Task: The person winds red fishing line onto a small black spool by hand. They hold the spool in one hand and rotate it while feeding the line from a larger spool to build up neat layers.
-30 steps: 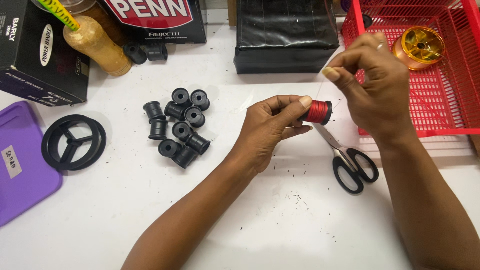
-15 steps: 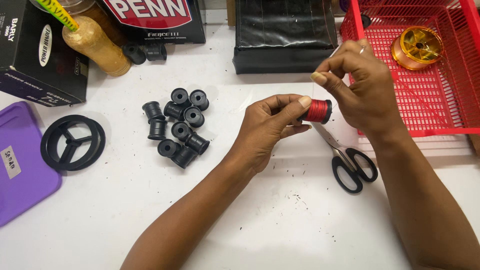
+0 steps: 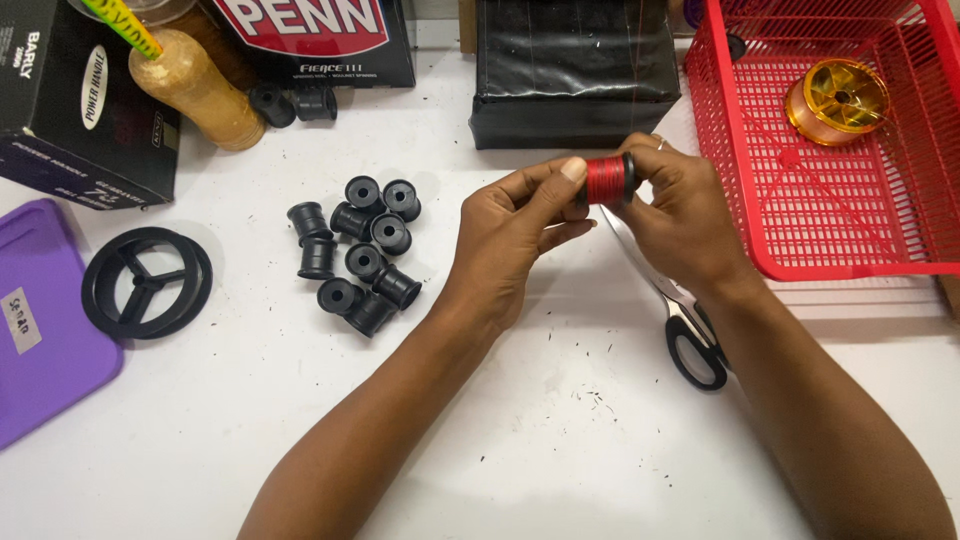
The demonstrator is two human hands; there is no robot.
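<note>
Fingers of the left hand pinch one end of a small spool, and the right hand closes its fingertips on the other end, so both hands grip it between them above the worktop, toward its back edge. Half a second ago the right hand was raised above the spool, thumb and forefinger pinched as if on a fine thread; now it has dropped onto the spool itself. The spool has also been lifted farther from the near edge and a little leftward, and the left hand has come up with it.

The spool is short, with black flanges and a tight winding of red thread filling its middle. It lies on its side, axis running left to right.

Scissors with black handles lie on the worktop under the right wrist, partly hidden by it. A cluster of empty black spools sits left of the left hand, well apart from it. A red basket stands at the back right corner, just beside the right hand, holding a gold reel.
</note>
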